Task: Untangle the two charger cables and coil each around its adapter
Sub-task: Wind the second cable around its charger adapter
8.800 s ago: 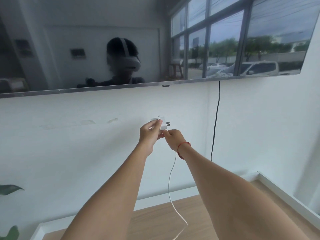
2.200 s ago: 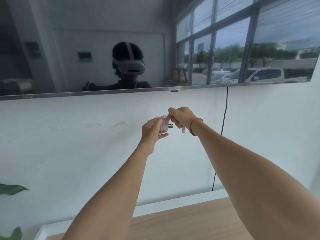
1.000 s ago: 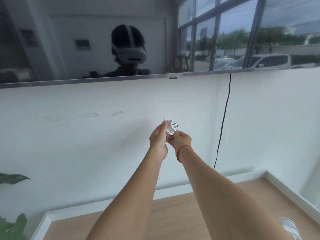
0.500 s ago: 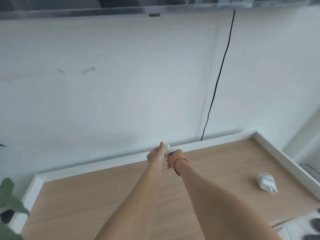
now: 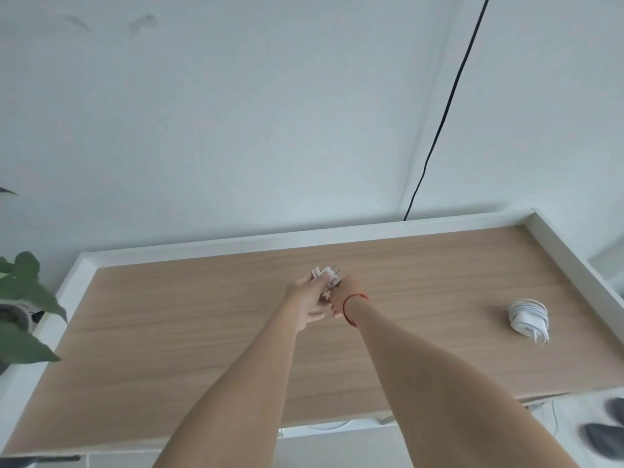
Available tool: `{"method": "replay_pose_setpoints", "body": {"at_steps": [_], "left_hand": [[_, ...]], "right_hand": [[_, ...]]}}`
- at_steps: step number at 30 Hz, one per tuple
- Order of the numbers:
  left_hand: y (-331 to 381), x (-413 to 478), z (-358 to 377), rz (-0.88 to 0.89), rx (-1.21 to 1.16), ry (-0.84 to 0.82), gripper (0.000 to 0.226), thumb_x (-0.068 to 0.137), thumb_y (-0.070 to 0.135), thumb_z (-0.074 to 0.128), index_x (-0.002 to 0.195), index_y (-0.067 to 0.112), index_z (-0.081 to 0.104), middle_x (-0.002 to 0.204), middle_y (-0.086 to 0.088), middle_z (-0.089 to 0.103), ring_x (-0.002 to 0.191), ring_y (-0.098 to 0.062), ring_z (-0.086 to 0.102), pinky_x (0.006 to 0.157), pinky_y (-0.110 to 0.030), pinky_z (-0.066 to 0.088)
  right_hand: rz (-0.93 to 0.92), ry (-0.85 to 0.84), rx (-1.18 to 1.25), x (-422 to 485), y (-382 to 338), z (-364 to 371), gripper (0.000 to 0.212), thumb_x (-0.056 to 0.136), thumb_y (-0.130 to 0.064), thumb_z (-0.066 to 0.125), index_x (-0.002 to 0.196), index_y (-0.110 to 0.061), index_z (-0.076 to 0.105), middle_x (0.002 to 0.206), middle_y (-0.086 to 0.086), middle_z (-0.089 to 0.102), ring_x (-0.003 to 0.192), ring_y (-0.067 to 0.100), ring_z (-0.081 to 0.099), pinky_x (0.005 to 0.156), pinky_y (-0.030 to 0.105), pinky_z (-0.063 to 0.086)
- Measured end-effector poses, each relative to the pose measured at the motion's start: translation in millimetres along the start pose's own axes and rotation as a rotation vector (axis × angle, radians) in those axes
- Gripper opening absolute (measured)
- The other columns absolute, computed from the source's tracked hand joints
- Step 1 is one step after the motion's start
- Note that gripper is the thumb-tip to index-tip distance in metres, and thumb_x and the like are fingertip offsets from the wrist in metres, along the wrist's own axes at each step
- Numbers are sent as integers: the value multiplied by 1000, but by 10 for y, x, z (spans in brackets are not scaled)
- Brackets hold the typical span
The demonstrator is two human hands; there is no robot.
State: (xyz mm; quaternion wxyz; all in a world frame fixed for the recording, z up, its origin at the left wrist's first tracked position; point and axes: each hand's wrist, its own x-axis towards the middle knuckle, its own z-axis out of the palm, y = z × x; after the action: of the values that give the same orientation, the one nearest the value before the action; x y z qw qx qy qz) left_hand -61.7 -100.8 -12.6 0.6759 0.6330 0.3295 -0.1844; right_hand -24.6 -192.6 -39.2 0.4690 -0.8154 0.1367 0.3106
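Yr left hand (image 5: pixel 305 304) & right hand (image 5: pixel 341 295), fingers curled, grip the adapter (image 5: pixel 326 276) over the wood worktop (image 5: pixel 169 325). A coiled charger (image 5: pixel 528 315) lies well right; white wall (image 5: pixel 236 130), black cord (image 5: pixel 442 113) behind.

Your left hand (image 5: pixel 304 300) and right hand (image 5: pixel 341 293) lowered over the table (image 5: pixel 202 315), cable (image 5: pixel 316 273) fully wound on adapter (image 5: pixel 327 276), charger (image 5: pixel 528 315) appears right

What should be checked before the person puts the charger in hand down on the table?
1. Left hand grips the held adapter: ok.
2. Right hand pinches it beside the prongs: ok.
3. End of the cable tucked in: cannot tell, fingers hide it.
4. No cable hanging below the hands: ok.
5. Bare table under the hands: ok.
6. Other charger coiled, lying apart at the right: ok.
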Motion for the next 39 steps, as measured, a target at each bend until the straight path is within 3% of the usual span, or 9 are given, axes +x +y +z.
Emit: {"method": "replay_pose_setpoints", "body": {"at_steps": [2, 5, 11, 15, 21, 26, 34, 37, 39], "left_hand": [[-49, 30, -28, -25, 49, 40, 21, 91, 43, 60, 102, 26, 65, 103, -6, 71, 87, -23, 71, 87, -40, 53], [-108, 80, -77, -55, 86, 70, 34, 93, 43, 57, 120, 21, 58, 101, -13, 71, 84, -26, 72, 84, -39, 57], [-106, 226, -100, -202, 213, 59, 59, 95, 45, 55, 137, 6, 44, 105, -25, 68, 88, -31, 72, 80, -40, 59], [-104, 296, -66, -303, 292, 4, 58, 95, 44, 53, 133, 1, 45, 112, -26, 66, 97, -32, 70, 91, -42, 55], [27, 458, -117, -333, 409, -30, 56, 91, 41, 57, 125, -4, 48, 102, -24, 70, 88, -30, 72, 84, -38, 57], [88, 570, -186, -347, 498, -62, 44, 92, 46, 56, 95, 1, 57, 84, -18, 70, 86, -26, 73, 84, -36, 58], [52, 702, -270, -242, 531, -4, 33, 90, 37, 55, 80, 6, 62, 72, -11, 68, 58, -17, 64, 72, -32, 57], [-24, 746, -362, -158, 493, 63, 28, 87, 31, 58, 73, 7, 60, 58, -6, 54, 45, -14, 46, 61, -28, 57], [-122, 772, -423, -107, 441, 110, 28, 84, 33, 61, 77, 6, 65, 60, -6, 58, 42, -15, 47, 46, -22, 51]], "right_hand": [[0, -56, -110, 6, 54, 39, 31, 100, -7, 43, 129, 5, 49, 109, 24, 60, 50, 4, 65, 37, 15, 45], [-44, -51, -395, 9, 39, 61, 24, 97, -10, 49, 113, 4, 59, 106, 20, 70, 93, 26, 71, 55, 25, 51], [-70, -251, -547, -4, 31, -105, 29, 99, -13, 44, 111, 4, 64, 107, 17, 71, 73, 20, 71, 61, 20, 51], [-65, -331, -619, 39, 82, -161, 31, 100, -11, 40, 116, 3, 63, 113, 15, 70, 99, 22, 71, 87, 27, 54], [-134, -293, -611, 190, -18, -221, 26, 93, -14, 54, 111, 0, 66, 96, 10, 72, 87, 21, 73, 67, 24, 52], [-197, -301, -615, 232, 25, -240, 23, 94, -22, 55, 107, -10, 69, 98, 10, 74, 84, 18, 73, 75, 24, 53], [-286, -218, -487, 306, -78, -159, 16, 87, -22, 66, 99, -13, 75, 96, 8, 75, 93, 20, 71, 83, 32, 56], [-291, -202, -434, 356, -73, -55, 14, 87, -24, 65, 91, -15, 75, 90, 6, 76, 88, 17, 72, 70, 24, 54], [-278, -205, -395, 405, -62, 30, 18, 87, -26, 65, 93, -13, 75, 88, 4, 76, 85, 15, 72, 80, 28, 56]]}}
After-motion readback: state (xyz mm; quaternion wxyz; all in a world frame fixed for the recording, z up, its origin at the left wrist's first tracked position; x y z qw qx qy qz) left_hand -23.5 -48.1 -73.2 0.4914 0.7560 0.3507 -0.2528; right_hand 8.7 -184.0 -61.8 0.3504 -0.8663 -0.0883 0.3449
